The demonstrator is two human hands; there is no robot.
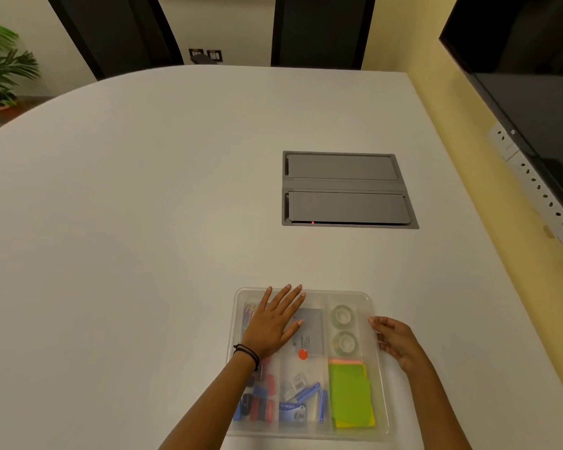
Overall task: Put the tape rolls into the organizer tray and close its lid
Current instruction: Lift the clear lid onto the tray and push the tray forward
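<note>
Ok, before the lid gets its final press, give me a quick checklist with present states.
1. Both tape rolls lie in the organizer tray, far right compartment: ok.
2. No tape roll left on the table: ok.
3. Translucent lid laid over the tray: ok.
4. Left hand flat on the lid: ok.
5. Right hand at the tray's right edge: ok.
6. Lid fully latched: cannot tell.

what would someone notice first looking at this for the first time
Probably the clear organizer tray at the near edge of the white table, with the left hand spread flat on its lid and the right hand at its right edge. Two tape rolls sit in its far right compartment, above bright green sticky notes.
</note>
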